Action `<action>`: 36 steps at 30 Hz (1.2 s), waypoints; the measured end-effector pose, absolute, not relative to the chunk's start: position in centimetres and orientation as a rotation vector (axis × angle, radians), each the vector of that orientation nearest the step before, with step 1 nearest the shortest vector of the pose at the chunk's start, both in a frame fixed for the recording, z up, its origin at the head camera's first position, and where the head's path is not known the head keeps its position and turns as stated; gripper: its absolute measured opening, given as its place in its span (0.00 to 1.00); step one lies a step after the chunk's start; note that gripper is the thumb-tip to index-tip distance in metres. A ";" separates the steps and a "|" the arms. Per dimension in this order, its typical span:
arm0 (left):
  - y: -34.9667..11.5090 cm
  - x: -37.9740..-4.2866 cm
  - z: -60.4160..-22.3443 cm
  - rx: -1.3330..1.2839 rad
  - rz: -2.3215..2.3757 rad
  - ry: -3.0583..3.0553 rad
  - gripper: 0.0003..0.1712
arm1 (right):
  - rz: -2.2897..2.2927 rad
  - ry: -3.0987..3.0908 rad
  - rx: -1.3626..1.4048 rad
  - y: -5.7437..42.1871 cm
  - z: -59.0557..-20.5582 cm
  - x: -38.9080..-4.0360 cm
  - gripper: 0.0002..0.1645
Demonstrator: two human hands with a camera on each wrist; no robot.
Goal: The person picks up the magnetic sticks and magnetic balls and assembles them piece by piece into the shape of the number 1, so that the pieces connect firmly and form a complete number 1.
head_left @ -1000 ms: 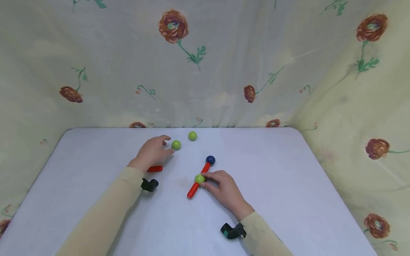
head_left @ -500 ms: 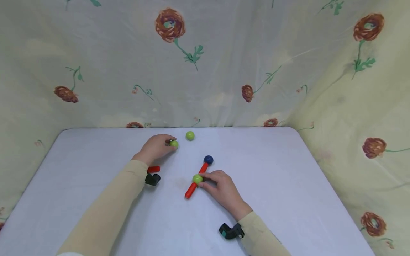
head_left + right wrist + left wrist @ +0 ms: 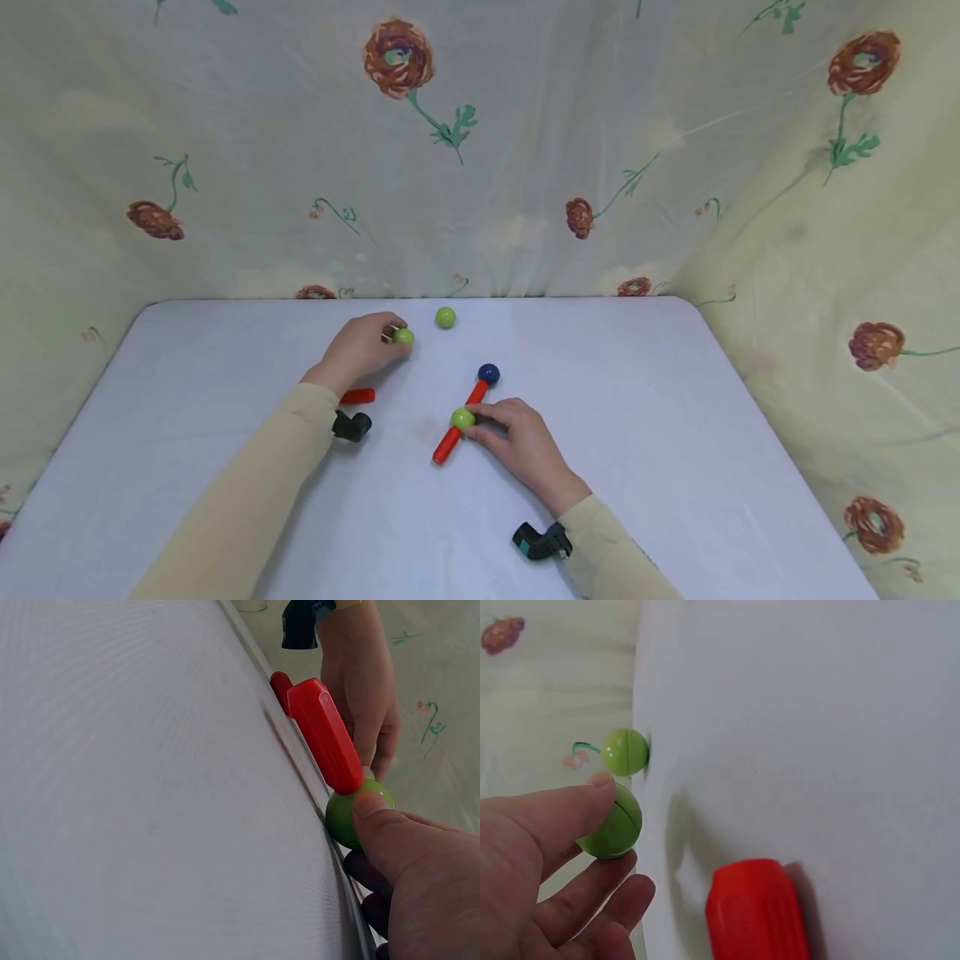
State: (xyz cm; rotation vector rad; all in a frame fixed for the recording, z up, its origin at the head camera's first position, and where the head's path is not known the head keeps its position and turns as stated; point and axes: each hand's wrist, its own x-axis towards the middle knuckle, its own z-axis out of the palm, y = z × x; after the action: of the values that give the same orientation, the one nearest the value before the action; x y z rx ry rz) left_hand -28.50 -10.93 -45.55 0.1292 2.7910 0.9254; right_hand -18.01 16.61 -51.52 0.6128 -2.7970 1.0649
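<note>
My left hand (image 3: 362,348) pinches a glossy green ball (image 3: 616,834) between thumb and fingers, near the far side of the table. With thumb and fingertips, my right hand (image 3: 519,442) holds another green ball (image 3: 462,418), which sits in the middle of a straight rod piece. From this ball one red rod (image 3: 446,447) points towards me. A second red rod (image 3: 477,392) runs away from me to a dark blue ball (image 3: 489,373). In the right wrist view, the near red rod (image 3: 324,735) joins the held green ball (image 3: 343,823).
Beyond the left hand lies a loose green ball (image 3: 446,317). A separate red rod (image 3: 358,396) rests by the left wrist, partly hidden by it. Flowered cloth (image 3: 517,150) hangs behind the white table (image 3: 675,433).
My left hand has closed its fingers on the green ball, which has since shifted slightly left. The right hand keeps its grip on the rod piece's green ball.
</note>
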 end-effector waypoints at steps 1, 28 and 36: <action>-11.1 -28.3 -45.5 0.124 0.943 2.792 0.24 | 1.065 -2.798 0.610 16.6 -51.5 -18.0 0.21; -13.0 -20.8 -44.3 0.000 1.389 2.631 0.25 | 1.058 -2.806 0.596 16.4 -51.2 -17.9 0.21; -13.3 -19.0 -45.6 -0.025 1.411 2.630 0.24 | 1.053 -2.809 0.602 16.4 -51.1 -17.9 0.21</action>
State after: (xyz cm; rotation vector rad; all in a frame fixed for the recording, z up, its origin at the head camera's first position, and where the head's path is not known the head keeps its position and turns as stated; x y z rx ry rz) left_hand -19.05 -13.33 -45.61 -0.0247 2.6300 1.4111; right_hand -17.87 16.39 -51.08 0.6016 -2.8091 1.0526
